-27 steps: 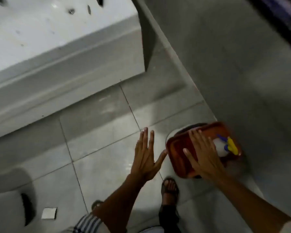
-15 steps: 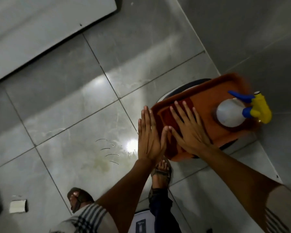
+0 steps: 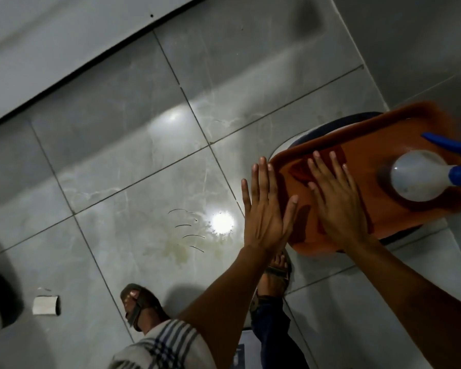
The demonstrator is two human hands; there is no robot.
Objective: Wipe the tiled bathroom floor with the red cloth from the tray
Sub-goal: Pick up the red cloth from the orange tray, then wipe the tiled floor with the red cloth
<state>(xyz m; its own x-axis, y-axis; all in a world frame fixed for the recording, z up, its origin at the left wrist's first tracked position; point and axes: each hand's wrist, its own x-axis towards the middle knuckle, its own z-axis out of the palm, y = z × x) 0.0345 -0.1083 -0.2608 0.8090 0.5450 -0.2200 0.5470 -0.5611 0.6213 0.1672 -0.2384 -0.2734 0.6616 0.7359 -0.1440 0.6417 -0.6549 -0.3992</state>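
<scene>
Two hands out flat, neither gripping anything: right hand (image 3: 338,206) spread palm-down over the near end of the orange tray (image 3: 407,219), fingers on or just above the red cloth (image 3: 301,170) lying in it, can't tell if touching; left hand (image 3: 264,209) open beside the tray's near edge, over the tiled floor (image 3: 133,182). Step looks like the pickup, i.e. wiping not begun & cloth not yet lifted. Next move prob needs right fingers to close on the cloth & draw it out w/o bumping the spray bottle (image 3: 421,175) at the far end, then down to the stained patch (image 3: 176,249) near the feet.
</scene>
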